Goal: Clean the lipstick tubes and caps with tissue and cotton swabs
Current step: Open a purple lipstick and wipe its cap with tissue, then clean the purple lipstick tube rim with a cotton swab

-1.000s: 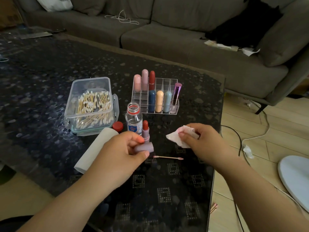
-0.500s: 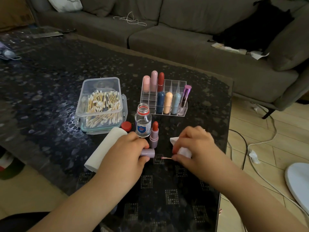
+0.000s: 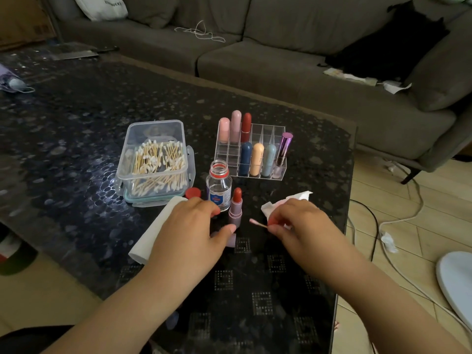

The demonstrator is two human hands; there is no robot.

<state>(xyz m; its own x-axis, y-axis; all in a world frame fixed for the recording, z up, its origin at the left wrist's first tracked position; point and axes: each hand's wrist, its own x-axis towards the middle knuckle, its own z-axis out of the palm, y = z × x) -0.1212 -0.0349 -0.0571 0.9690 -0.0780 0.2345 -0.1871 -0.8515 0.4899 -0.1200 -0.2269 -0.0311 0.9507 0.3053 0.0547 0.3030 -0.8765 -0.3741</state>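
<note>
Left hand point(image 3: 190, 231) is curled around a mauve cap point(image 3: 231, 240), thumb on top, low over the counter point(image 3: 76, 139). Right hand point(image 3: 297, 223) pinches a swab point(image 3: 257, 223), pinkish tip pointing toward the left hand, with a tissue point(image 3: 296, 198) bunched in the same fingers. Between the hands stands the open lipstick point(image 3: 235, 208), upright, red bullet out. Just past the left hand there's an uncapped bottle point(image 3: 219, 185), a swab box point(image 3: 155, 159) and a rack point(image 3: 252, 149).
</note>
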